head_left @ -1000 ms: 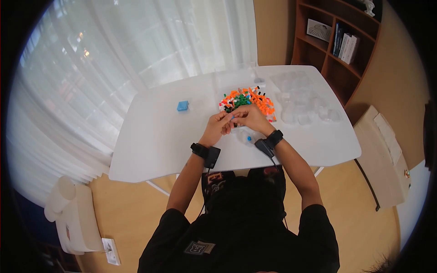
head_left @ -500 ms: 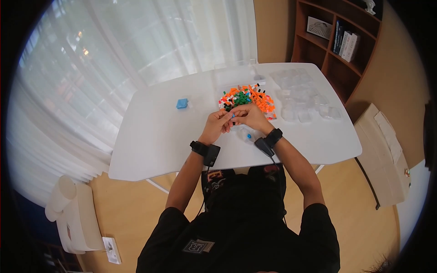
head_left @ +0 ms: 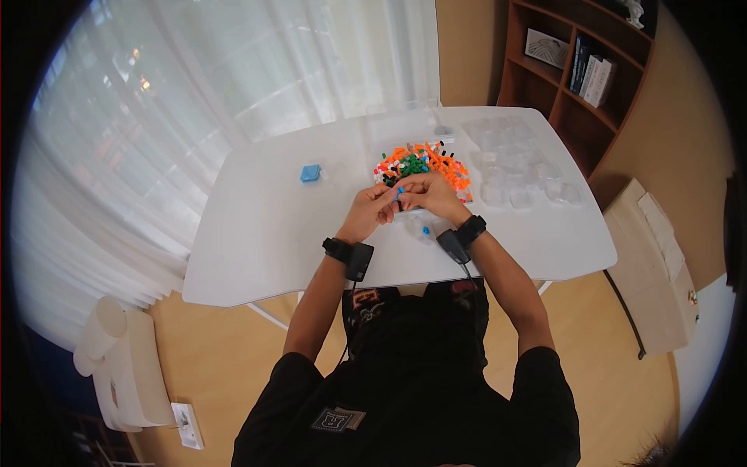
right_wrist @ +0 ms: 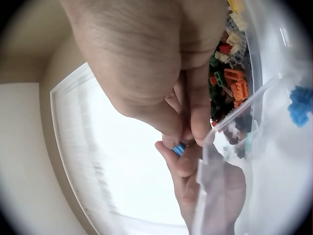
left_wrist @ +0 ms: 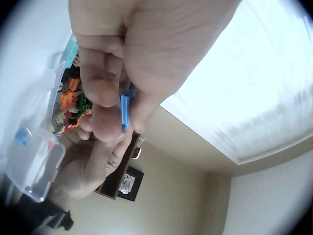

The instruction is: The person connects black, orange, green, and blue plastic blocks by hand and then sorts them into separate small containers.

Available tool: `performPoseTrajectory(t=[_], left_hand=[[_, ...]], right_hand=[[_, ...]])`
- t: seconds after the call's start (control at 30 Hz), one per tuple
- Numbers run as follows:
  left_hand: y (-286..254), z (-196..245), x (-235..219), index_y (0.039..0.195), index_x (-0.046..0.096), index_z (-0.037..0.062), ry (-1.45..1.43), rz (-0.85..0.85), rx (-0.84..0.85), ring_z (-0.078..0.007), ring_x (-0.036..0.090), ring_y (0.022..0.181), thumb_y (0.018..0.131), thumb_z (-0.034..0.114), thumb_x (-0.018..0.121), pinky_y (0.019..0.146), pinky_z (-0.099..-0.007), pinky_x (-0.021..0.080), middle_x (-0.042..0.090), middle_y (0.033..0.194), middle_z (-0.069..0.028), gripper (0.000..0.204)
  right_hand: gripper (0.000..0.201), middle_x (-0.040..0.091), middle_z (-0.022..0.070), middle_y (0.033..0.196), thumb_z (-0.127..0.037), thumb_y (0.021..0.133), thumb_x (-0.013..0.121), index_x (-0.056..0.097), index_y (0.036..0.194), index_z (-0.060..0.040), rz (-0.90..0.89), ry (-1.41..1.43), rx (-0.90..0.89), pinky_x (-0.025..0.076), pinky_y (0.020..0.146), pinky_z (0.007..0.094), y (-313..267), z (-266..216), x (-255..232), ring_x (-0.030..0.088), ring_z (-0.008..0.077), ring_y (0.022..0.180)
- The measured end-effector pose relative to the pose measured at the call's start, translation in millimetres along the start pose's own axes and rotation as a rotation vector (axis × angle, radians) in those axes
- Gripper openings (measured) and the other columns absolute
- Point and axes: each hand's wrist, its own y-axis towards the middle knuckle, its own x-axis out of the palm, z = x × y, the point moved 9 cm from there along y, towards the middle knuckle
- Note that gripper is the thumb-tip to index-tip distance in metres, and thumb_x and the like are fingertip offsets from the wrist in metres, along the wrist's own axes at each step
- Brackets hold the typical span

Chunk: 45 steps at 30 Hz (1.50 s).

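Both hands had moved only slightly since the earlier frame, the fingertips and the small blue plastic piece [head_left: 401, 191] between them lying a touch farther from the person's body. Left hand [head_left: 366, 212] was closed on that piece, pinching it between thumb and curled finger. Right hand [head_left: 433, 196] met it from the other side, its thumb and finger also pinching the piece, probably so that each hand steadied it against the other's push; the fingertips hid too much to tell whether it was one part or several.

The hands worked at the near edge of a clear plastic box [right_wrist: 251, 66] heaped with orange, green, white, black and red pieces [head_left: 420, 165], a spot that likely kept the loose parts within easy reach. A small transparent container [left_wrist: 36, 164] stood just beside the right wrist, with a bright blue cluster [right_wrist: 301, 105] at it, though whether inside or behind could not be told. Farther off on the white table [head_left: 257, 241] were a light blue square item [head_left: 310, 173], apart on the left, and clear containers [head_left: 519, 175] grouped on the right, seemingly set aside from the working space.
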Motion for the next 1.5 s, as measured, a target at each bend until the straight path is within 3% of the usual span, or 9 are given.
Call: performPoseTrajectory(t=[0.07, 0.37, 0.9, 0.97, 1.1, 1.17, 1.3, 1.37, 1.5], left_hand=[[-2, 3, 1, 0.088, 0.059, 0.0075, 0.141, 0.02, 0.0, -0.005, 0.052, 0.054, 0.096, 0.027, 0.056, 0.049, -0.018, 0.038, 0.058, 0.07, 0.0015, 0.021], [3, -4, -1, 0.088, 0.058, 0.0072, 0.105, -0.002, 0.008, -0.0053, 0.053, 0.054, 0.095, 0.03, 0.057, 0.048, -0.0179, 0.038, 0.058, 0.069, 0.0013, 0.024], [2, -7, -1, 0.097, 0.06, 0.0056, -0.048, -0.069, -0.044, -0.0039, 0.052, 0.063, 0.097, 0.022, 0.054, 0.05, -0.0171, 0.037, 0.057, 0.077, 0.0023, 0.018], [3, -5, -5, 0.094, 0.059, 0.0074, -0.081, 0.028, -0.01, -0.0053, 0.047, 0.053, 0.095, 0.023, 0.057, 0.048, -0.0193, 0.034, 0.055, 0.069, 0.002, 0.016], [2, -2, -5, 0.097, 0.058, 0.0072, -0.102, 0.016, -0.027, -0.0048, 0.045, 0.051, 0.095, 0.022, 0.057, 0.046, -0.0189, 0.033, 0.053, 0.067, 0.0027, 0.015], [2, -7, -10, 0.096, 0.058, 0.0072, -0.113, 0.054, -0.074, -0.004, 0.042, 0.05, 0.095, 0.022, 0.057, 0.045, -0.0181, 0.031, 0.051, 0.066, 0.0038, 0.015], [3, -7, -10, 0.098, 0.059, 0.0058, -0.085, 0.04, -0.053, -0.0031, 0.041, 0.051, 0.095, 0.023, 0.057, 0.044, -0.0173, 0.03, 0.048, 0.065, 0.0048, 0.017], [3, -1, -11, 0.101, 0.062, 0.0041, 0.022, 0.055, 0.023, -0.0032, 0.042, 0.052, 0.095, 0.021, 0.057, 0.045, -0.0177, 0.031, 0.05, 0.067, 0.0043, 0.019], [3, 3, -15, 0.103, 0.063, 0.0024, 0.032, 0.168, 0.052, -0.0037, 0.046, 0.053, 0.095, 0.019, 0.057, 0.046, -0.0182, 0.035, 0.056, 0.07, 0.0022, 0.019]], right_hand=[[0.02, 0.067, 0.0066, 0.082, -0.004, 0.085, 0.067, 0.064, 0.104, 0.0035, 0.018, -0.021, -0.02, 0.053, 0.062, 0.0231, 1, 1, 2, 0.063, 0.0104, 0.067], [0.019, 0.066, 0.0074, 0.076, -0.001, 0.085, 0.066, 0.064, 0.102, 0.0051, 0.014, -0.179, -0.037, 0.052, 0.057, 0.0224, 1, -3, 6, 0.062, 0.0093, 0.062], [0.017, 0.067, 0.0066, 0.081, -0.004, 0.088, 0.064, 0.063, 0.103, 0.0025, -0.037, 0.052, 0.012, 0.054, 0.063, 0.0246, 1, -4, 3, 0.065, 0.0119, 0.067], [0.016, 0.067, 0.0066, 0.081, -0.004, 0.088, 0.062, 0.063, 0.103, 0.0021, -0.014, 0.036, -0.017, 0.054, 0.065, 0.0245, 1, -8, 0, 0.065, 0.0116, 0.068], [0.017, 0.068, 0.0066, 0.08, -0.001, 0.087, 0.061, 0.063, 0.104, 0.0015, 0.019, -0.024, 0.0, 0.053, 0.066, 0.0239, 3, -2, -8, 0.065, 0.0114, 0.069], [0.019, 0.068, 0.0064, 0.078, 0.002, 0.086, 0.062, 0.064, 0.104, -0.0001, 0.064, -0.061, -0.105, 0.052, 0.064, 0.0234, 6, -8, -15, 0.064, 0.0099, 0.069], [0.022, 0.069, 0.0084, 0.085, 0.006, 0.083, 0.061, 0.065, 0.104, -0.0013, 0.264, -0.266, -0.073, 0.051, 0.067, 0.0257, 5, -7, -44, 0.065, 0.0128, 0.075], [0.029, 0.068, 0.01, 0.093, 0.008, 0.08, 0.06, 0.065, 0.107, -0.003, 0.437, -0.577, -0.362, 0.051, 0.072, 0.0285, -2, -32, -54, 0.065, 0.0173, 0.082], [0.035, 0.067, 0.0106, 0.098, 0.009, 0.079, 0.058, 0.065, 0.11, -0.0045, 0.445, -0.768, -0.524, 0.05, 0.076, 0.0298, -6, -46, -50, 0.063, 0.0214, 0.087]])
